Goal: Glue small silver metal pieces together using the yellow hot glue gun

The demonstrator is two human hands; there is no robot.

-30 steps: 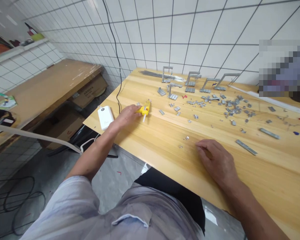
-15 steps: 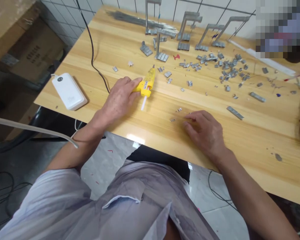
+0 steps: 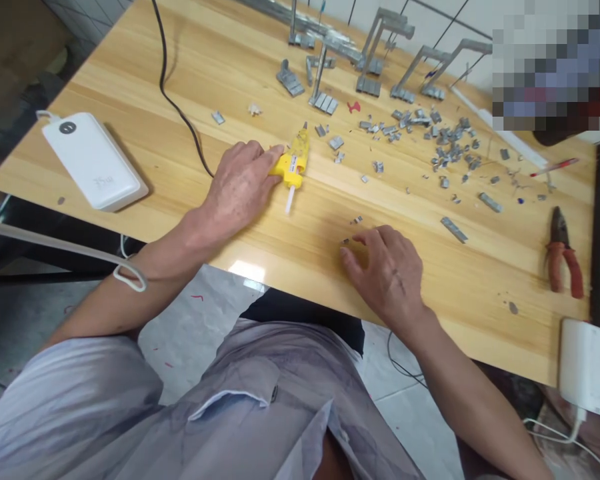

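Note:
My left hand is wrapped round the handle of a yellow hot glue gun on the wooden table. The gun's nozzle points away from me, and a white glue stick pokes out of its back end. My right hand hovers low over the table, thumb and index finger apart, with nothing visible between them. Just beyond those fingertips lies a tiny metal piece. Another small metal piece rests slightly farther off.
Several bent metal brackets stand toward the back. A heap of small metal pieces is scattered at the right, with red-handled pliers beyond. White power banks lie at both sides. A black cord runs to the glue gun.
My right hand has moved left, bringing its fingertips close to the tiny metal piece. The left hand keeps its grip on the glue gun. The view has shifted, bringing the whole pliers into sight.

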